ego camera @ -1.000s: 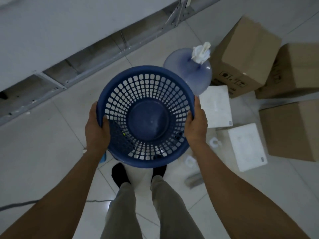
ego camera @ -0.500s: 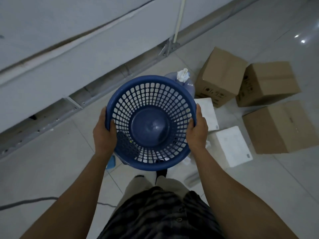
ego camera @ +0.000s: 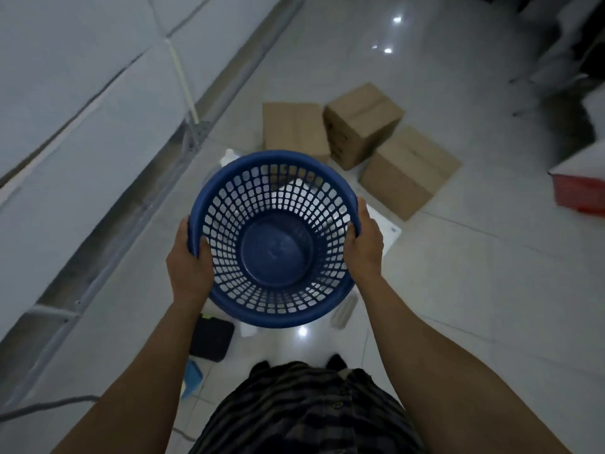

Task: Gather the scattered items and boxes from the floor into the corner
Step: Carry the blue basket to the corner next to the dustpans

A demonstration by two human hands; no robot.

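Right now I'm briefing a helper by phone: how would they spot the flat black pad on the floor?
Find the round blue plastic mesh basket the person holds over the white tiled floor. Just below its left edge lies the flat black rectangular pad. Its neighbour, a small blue item, is brighter and smaller.

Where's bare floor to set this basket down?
Bare tile lies right of the basket, between the cardboard boxes and the red box, and left, along the wall rail. Crowded: ahead by the boxes and underneath near the black pad.
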